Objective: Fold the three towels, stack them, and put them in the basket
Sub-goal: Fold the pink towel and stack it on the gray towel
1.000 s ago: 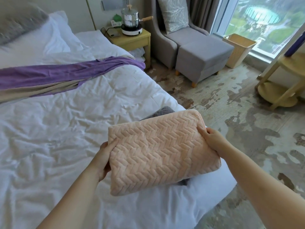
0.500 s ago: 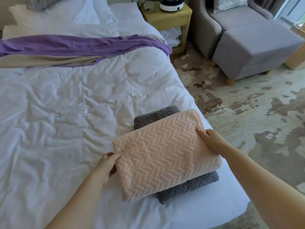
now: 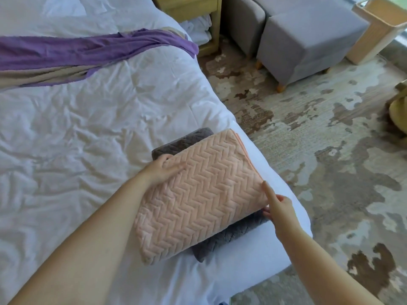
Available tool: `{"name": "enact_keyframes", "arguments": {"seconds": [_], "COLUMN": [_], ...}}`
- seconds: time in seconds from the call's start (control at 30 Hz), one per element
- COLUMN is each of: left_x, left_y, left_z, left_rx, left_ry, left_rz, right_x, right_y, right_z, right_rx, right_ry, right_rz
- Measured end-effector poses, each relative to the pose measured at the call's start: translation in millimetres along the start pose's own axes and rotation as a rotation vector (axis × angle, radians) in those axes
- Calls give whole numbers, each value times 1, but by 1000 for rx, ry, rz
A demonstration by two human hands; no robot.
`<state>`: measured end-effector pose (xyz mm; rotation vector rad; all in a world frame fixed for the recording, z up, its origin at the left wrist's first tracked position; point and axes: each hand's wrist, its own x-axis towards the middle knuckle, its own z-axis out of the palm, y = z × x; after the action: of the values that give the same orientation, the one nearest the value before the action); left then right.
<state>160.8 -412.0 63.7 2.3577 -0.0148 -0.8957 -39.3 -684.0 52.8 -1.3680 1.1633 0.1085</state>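
Note:
A folded pink towel (image 3: 198, 194) with a herringbone weave lies on top of a folded dark grey towel (image 3: 222, 238) near the right edge of the white bed (image 3: 88, 128). The grey towel sticks out at the far left corner and along the near side. My left hand (image 3: 163, 170) rests flat on the pink towel's far left corner, fingers straight. My right hand (image 3: 276, 201) touches the pink towel's right edge with straight fingers, its lower fingertips by the gap between the two towels. A tan basket (image 3: 378, 29) stands on the floor at the far right. No third towel shows.
A purple and beige runner (image 3: 88, 51) lies across the bed. A grey ottoman (image 3: 308, 38) and armchair stand between the bed and the basket. A wooden nightstand (image 3: 198, 9) is at the bed's head. Patterned carpet (image 3: 330, 172) covers the floor on the right.
The pink towel came down from the air onto the grey towel. Both hands let go of its sides; the left moved onto its top, the right slid down its right edge.

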Motion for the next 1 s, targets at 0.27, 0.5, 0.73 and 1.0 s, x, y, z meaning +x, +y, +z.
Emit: {"name": "enact_keyframes", "arguments": {"seconds": [0.27,0.5,0.73,1.0], "left_x": [14,-5,-51,-67], "left_y": [-4,-6,-12,-25], "left_z": [-13,-37,-40,53], "left_rx": [114,52,-665,-823], "left_ry": [-175,-175,-257,-91], "left_rz": [72,204,177,-149], "right_x": [-41,-49,-12,27], "right_y": [26,3,-107,-84], "right_z": [41,75,76,72], "right_rx": [179,222,43,-449], "right_ry": [-227,-52,-71,-298], "right_rz": [17,-91,-288,-143]}}
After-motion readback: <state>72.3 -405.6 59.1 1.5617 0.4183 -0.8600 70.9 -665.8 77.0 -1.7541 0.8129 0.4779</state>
